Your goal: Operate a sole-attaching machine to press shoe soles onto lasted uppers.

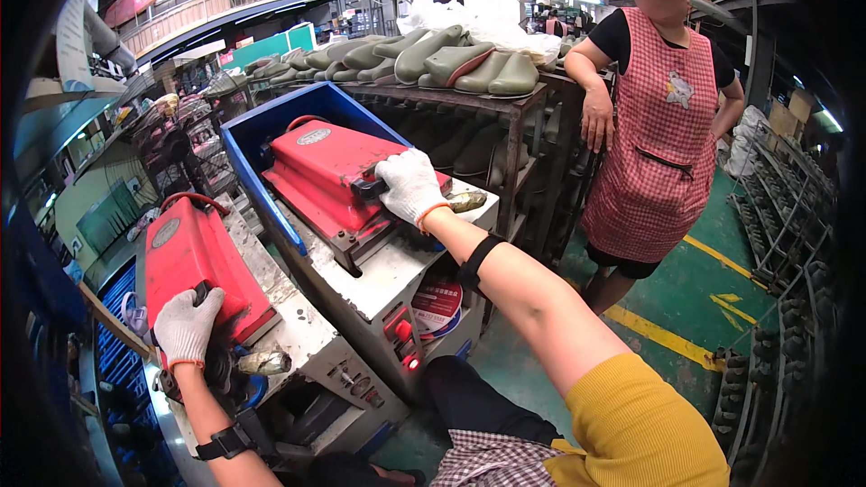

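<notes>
Two red machine covers stand side by side in front of me, each on a whitish metal base. My left hand [188, 326], in a white knit glove, is closed round the black handle [202, 291] at the near end of the left red cover [194, 252]. On the right red cover [320, 162], my right hand [411, 186], gloved likewise, grips another black handle [365, 189]. Both covers are lowered, and what lies beneath them is hidden. Beside my left hand, a tape-wrapped lever [264, 362] sticks out; a similar wrapped lever [466, 202] sits by my right hand.
A blue open-topped surround [262, 203] encloses the right machine's back. Behind it, a metal rack [510, 106] carries several olive-green clogs [433, 59]. At right stands a person in a red checked apron [654, 126]. Shelving racks [767, 216] line the far right. A glowing red button [412, 363] faces me.
</notes>
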`<action>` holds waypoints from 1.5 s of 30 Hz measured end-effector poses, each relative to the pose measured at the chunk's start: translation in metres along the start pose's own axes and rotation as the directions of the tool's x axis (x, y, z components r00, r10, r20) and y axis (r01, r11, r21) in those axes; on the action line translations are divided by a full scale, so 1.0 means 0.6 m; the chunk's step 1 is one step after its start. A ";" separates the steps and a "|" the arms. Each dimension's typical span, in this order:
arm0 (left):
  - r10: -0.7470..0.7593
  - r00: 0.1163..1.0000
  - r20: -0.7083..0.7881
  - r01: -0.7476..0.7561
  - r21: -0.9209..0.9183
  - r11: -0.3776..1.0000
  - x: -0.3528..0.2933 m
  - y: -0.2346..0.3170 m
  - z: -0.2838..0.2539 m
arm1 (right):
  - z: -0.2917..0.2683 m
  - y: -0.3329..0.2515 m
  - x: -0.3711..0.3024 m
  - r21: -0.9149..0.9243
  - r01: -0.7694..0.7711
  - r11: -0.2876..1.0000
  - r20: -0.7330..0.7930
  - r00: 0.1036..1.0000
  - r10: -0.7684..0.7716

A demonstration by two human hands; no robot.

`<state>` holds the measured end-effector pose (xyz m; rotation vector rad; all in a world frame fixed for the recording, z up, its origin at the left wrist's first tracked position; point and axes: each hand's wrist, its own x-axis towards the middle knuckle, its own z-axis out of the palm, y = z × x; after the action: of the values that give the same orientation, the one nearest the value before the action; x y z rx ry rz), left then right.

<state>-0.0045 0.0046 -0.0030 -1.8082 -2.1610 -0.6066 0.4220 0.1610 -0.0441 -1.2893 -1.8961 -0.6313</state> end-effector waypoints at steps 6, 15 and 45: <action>0.002 1.000 -0.011 -0.002 0.008 1.000 0.001 -0.004 0.002 | -0.001 -0.001 0.001 -0.014 0.000 1.000 0.007 1.000 0.000; -0.004 1.000 0.005 0.004 -0.002 1.000 0.000 0.004 -0.002 | 0.002 0.003 0.003 -0.022 0.017 1.000 -0.012 1.000 -0.017; 0.015 0.998 0.069 -0.017 0.019 1.000 0.001 0.000 -0.012 | -0.005 0.002 0.008 -0.028 0.093 0.995 -0.050 0.994 -0.094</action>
<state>-0.0049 0.0017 0.0036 -1.8603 -2.1860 -0.5253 0.4227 0.1621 -0.0385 -1.1937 -1.9206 -0.7323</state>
